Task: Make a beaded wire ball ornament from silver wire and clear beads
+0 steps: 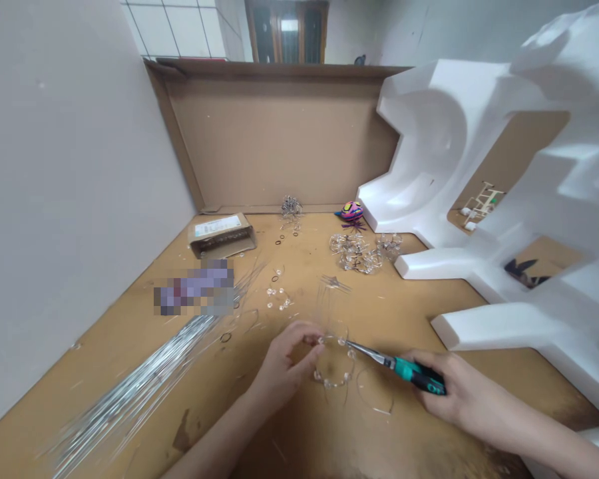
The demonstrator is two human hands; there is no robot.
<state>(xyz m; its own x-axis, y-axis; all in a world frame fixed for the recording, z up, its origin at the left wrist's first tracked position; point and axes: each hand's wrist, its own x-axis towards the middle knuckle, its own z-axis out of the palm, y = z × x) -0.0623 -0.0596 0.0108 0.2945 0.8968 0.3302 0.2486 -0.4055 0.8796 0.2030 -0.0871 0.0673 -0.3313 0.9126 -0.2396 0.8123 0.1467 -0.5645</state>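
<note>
Between the fingers and thumb of my left hand point(297, 352) is the upper left side of a wire ring with clear beads point(335, 384). My right hand point(446, 386) is wrapped round the handle of green and black needle-nose pliers point(404, 369). Their tips are at a bead on the ring's upper right; whether they clamp the wire I cannot tell. Just right of the ring lies a curved piece of wire point(379, 409). Beyond my left hand are loose clear beads point(280, 299) and short thin wires point(333, 284).
A bundle of straight wires point(144, 372) lies at left, near a small open cardboard box point(222, 236). Beaded wire pieces point(355, 254) are piled at the back right, by a colourful object point(352, 211). White foam packing point(484, 326) borders the right side; cardboard point(284, 140) stands behind.
</note>
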